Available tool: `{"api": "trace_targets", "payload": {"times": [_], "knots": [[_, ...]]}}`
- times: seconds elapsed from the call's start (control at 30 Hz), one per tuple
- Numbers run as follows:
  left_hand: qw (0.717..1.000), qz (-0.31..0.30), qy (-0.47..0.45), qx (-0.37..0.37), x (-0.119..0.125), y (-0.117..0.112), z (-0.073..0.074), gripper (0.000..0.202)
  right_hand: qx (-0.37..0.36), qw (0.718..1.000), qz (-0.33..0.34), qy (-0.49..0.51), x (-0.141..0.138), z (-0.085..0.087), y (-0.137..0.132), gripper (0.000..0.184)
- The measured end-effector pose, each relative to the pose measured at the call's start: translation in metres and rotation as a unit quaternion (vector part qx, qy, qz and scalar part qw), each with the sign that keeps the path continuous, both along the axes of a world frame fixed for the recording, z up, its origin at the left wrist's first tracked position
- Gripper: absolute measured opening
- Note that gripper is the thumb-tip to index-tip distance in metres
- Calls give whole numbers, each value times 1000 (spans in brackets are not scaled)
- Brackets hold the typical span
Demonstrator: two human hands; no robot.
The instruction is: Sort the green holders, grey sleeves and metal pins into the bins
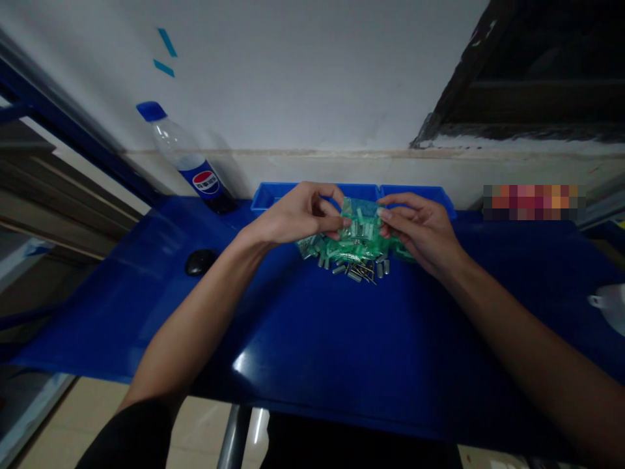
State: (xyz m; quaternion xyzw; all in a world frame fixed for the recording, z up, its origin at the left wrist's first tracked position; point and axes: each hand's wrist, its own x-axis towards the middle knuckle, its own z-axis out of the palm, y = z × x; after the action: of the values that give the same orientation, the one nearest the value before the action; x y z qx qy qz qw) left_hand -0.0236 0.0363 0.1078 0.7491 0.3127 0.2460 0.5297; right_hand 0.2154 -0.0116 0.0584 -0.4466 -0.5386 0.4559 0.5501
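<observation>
A black sleeve (131, 436) covers the person's left upper arm closest to the lens, and both bare forearms reach forward over the glossy blue table (342, 365) towards the pile of green circuit boards (359, 251).

The left hand (297, 215) and the right hand (420, 228) meet just above that pile and hold one small green circuit board (362, 218) between them. The left fingers (336, 225) are curled in and pinch the board's left edge. The right fingers (390, 213) are closed on its right edge, with the thumb underneath. The board is lifted clear of the pile and tilted towards the camera, with what look like silver cylindrical parts standing on it.

On the near side of the pile, loose silver cylinders (354, 270) and a few thin pins lie scattered on the table, touching the pile's edge. Directly behind the pile, against the wall, sit blue plastic bins (420, 193) side by side.

Well to the left of the pile and further back, a Pepsi bottle (188, 159) with a blue cap leans against the wall. Left of the pile and nearer, a small black rounded object (199, 262) rests on the table. Far to the right of the pile, a white object (610, 306) shows at the edge of the view, cut off so that I cannot tell what it is.
</observation>
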Motion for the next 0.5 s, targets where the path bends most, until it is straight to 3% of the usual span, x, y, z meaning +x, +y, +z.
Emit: {"api": "trace_targets", "payload": {"times": [0.1, 0.2, 0.27, 0.37, 0.43, 0.5], "knots": [[997, 25, 9, 74, -9, 4, 4, 19, 6, 1000, -2, -8, 2, 1, 0, 31], [973, 118, 58, 190, -25, 12, 10, 18, 8, 1000, -9, -21, 6, 1, 1, 29], [931, 209, 113, 279, -37, 19, 10, 14, 14, 999, -14, -31, 8, -1, 3, 25], [858, 295, 210, 363, -49, 31, 3, 6, 21, 998, -11, -51, 8, -3, 4, 20], [827, 294, 293, 380, -52, 36, -4, 15, 19, 998, 0, -63, 8, -4, 5, 19], [814, 253, 348, 390, -51, 37, -8, 25, 16, 997, 7, -70, 8, -5, 5, 19]]}}
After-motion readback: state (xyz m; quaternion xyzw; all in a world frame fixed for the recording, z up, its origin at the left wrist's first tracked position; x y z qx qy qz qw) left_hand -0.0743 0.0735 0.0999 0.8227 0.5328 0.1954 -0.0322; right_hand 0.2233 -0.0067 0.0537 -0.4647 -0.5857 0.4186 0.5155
